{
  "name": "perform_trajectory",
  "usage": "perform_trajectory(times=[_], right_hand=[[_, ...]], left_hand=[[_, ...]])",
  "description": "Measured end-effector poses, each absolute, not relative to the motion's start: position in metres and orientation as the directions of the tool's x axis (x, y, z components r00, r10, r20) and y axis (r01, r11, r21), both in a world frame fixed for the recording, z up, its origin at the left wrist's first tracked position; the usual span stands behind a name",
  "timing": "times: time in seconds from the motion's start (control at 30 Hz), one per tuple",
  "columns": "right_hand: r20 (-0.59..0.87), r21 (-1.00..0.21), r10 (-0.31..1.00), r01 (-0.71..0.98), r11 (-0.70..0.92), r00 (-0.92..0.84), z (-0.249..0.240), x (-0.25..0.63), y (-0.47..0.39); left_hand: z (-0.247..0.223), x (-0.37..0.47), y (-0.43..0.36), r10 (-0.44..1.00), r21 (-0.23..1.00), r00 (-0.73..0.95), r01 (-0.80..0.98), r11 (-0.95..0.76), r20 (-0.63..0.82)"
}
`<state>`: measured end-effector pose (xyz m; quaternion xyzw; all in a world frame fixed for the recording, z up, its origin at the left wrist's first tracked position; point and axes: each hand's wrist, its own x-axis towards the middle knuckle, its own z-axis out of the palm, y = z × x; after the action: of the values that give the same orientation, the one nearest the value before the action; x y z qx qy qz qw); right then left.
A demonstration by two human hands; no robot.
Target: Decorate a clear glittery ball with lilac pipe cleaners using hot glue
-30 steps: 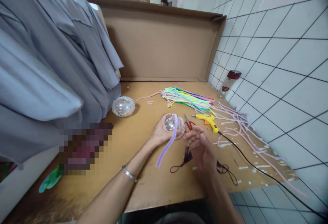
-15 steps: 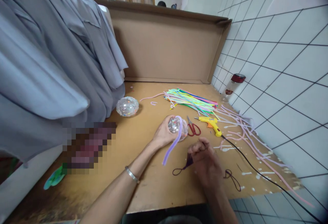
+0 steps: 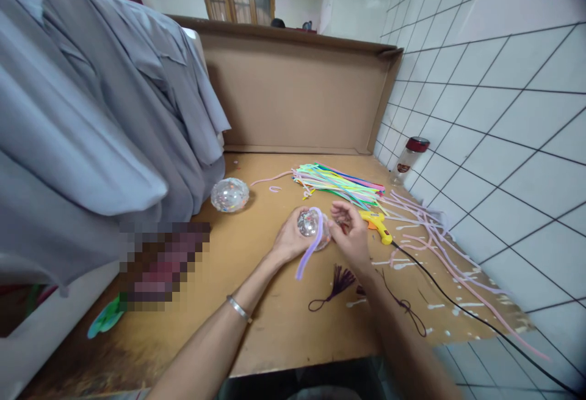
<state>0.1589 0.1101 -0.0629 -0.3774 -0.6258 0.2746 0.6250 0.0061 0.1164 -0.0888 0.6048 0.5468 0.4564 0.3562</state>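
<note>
Clear ball (image 3: 308, 221) is sitting in my left hand (image 3: 290, 236), curled around it; a purple strip (image 3: 307, 258) is draping across; my half-curled right hand (image 3: 352, 238) is hovering just to the right; from afar I cannot tell what it's gripping, if anything.

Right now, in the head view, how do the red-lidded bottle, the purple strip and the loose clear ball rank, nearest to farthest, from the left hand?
From the left hand:
1. Purple strip: right beside it, hanging over the held ball.
2. Loose clear ball: on the table, beyond and to the left.
3. Red-lidded bottle: far right, by the tiled wall.
</note>
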Motion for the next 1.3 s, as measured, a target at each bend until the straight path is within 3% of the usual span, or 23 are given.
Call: perform_trajectory(times=[0.07,0.17,0.47,0.7,1.3], right_hand=[[0.641,-0.727,0.764,0.259,0.636,-0.074,-0.063,0.154,0.120],[0.660,-0.663,0.726,0.305,0.684,-0.191,-0.064,0.150,0.130],[0.542,-0.819,0.840,0.202,0.537,-0.031,-0.074,0.152,0.125],[0.538,-0.819,0.842,0.217,0.531,-0.029,-0.077,0.152,0.118],[0.535,-0.833,0.845,0.181,0.522,0.022,-0.078,0.150,0.117]], left_hand=[[-0.090,0.005,0.117,0.983,0.926,-0.017,0.340,-0.166,0.183],[-0.092,0.005,0.117,0.975,0.906,-0.003,0.371,-0.205,0.221],[-0.084,0.008,0.108,0.976,0.847,0.028,0.491,-0.204,0.218],[-0.086,0.010,0.106,0.952,0.803,0.064,0.522,-0.288,0.300],[-0.083,0.008,0.105,0.951,0.797,0.097,0.525,-0.298,0.293]])
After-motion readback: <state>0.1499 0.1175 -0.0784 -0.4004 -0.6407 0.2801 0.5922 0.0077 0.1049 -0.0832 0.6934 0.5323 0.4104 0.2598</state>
